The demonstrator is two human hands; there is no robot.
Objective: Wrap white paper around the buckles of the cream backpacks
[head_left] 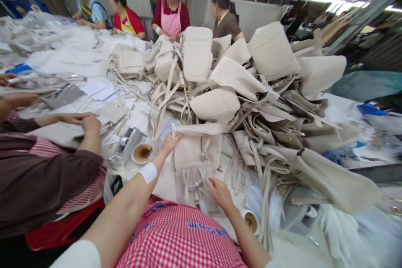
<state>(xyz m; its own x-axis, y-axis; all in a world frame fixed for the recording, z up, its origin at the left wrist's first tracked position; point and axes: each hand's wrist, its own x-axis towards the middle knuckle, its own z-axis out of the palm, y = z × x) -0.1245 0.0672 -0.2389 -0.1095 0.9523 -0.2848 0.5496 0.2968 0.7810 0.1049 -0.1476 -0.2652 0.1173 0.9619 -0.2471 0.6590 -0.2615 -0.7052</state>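
Observation:
A beige backpack (196, 155) with a buckled strap down its front lies before me, its padded top edge toward the pile and its gathered lower part toward my apron. My left hand (171, 143) is closed on the upper left corner of this backpack. At its lower right side is my right hand (220, 192), its fingers loosely bent and partly apart. Those fingertips are close to the gathered fabric; whether they touch it is unclear. Thin straps (237, 171) lie to the right of the backpack.
A large pile of beige bags (232, 75) rises just beyond. Left are a bowl of brown liquid (142, 152), a metal tape dispenser (128, 140) and a co-worker's hands (91, 123) on a grey-beige piece. A round roll (251, 221) sits near my right forearm. Several people work across the table.

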